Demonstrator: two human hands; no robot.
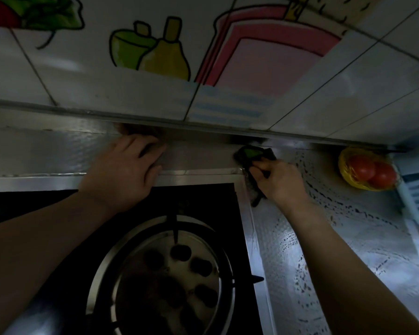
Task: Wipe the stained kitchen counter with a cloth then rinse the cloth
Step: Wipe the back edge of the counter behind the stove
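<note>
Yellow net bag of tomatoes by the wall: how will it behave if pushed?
The yellow net bag probably sags and drags rather than slides. The round tomatoes inside likely roll and shift. Likely bruisable, so push gently.

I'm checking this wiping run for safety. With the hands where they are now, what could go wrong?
1. The left hand rests flat on the foil-covered counter behind the gas burner; a slip could drop the forearm onto the pan support.
2. The right hand scrubs with the dark cloth at the stove's corner, where it might snag the foil edge.
3. Wider strokes rightward could knock the bag of tomatoes.
</note>
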